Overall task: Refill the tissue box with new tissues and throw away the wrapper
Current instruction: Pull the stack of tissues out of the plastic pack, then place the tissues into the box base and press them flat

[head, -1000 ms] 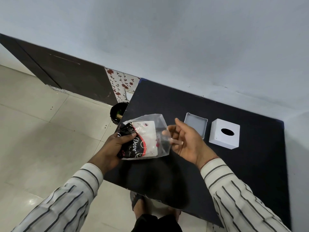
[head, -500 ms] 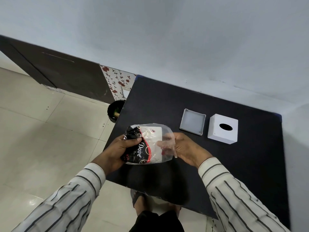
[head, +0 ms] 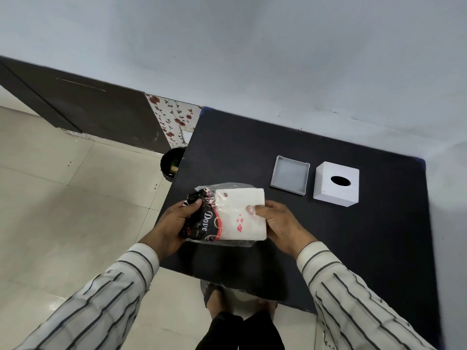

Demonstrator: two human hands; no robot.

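Black table (head: 252,152), tissue pack (head: 235,214) in both hands.

Two hands show: the left hand (head: 177,221) and the right hand (head: 276,221). There is one wrapper (head: 202,218), one stack of tissues (head: 242,210), one white box cover (head: 336,184) and one grey tray (head: 290,175). One black table (head: 353,248) and one dark bin (head: 171,164) complete the count.

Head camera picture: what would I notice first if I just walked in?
The tissue pack, half out of its wrapper, held by both hands over the black table. Then the white box with a hole on top, beside its open tray.
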